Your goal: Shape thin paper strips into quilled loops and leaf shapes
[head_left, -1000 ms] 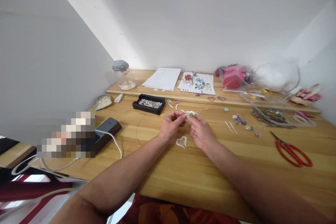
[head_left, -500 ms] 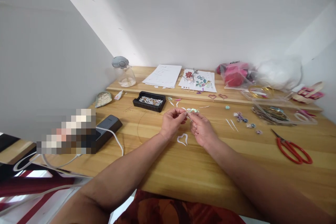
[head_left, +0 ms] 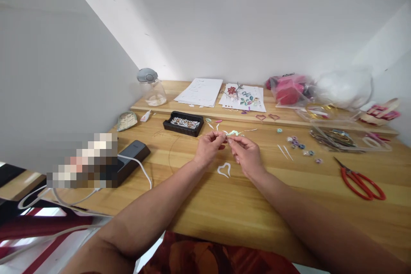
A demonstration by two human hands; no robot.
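My left hand (head_left: 209,147) and my right hand (head_left: 246,153) meet fingertip to fingertip over the middle of the wooden table. Both are closed in a pinch on something very small between them, too small to name. Just beyond the fingertips lies a pale green and white piece (head_left: 233,133); whether it is attached to what I pinch is unclear. A white heart-shaped outline (head_left: 224,170) lies on the table below my hands. Behind my left hand stands a black tray (head_left: 168,126) of small beads. Two thin white strips (head_left: 285,152) are right of my right hand.
Red-handled scissors (head_left: 358,180) and a clear box (head_left: 369,147) of wire are at the right. Paper sheets (head_left: 199,92) and a lidded jar (head_left: 153,92) stand at the back. A dark power strip (head_left: 135,155) with white cables is at the left.
My fingertips have shifted slightly and pinch closer together. The view has moved a little, so the table's things appear slightly displaced.
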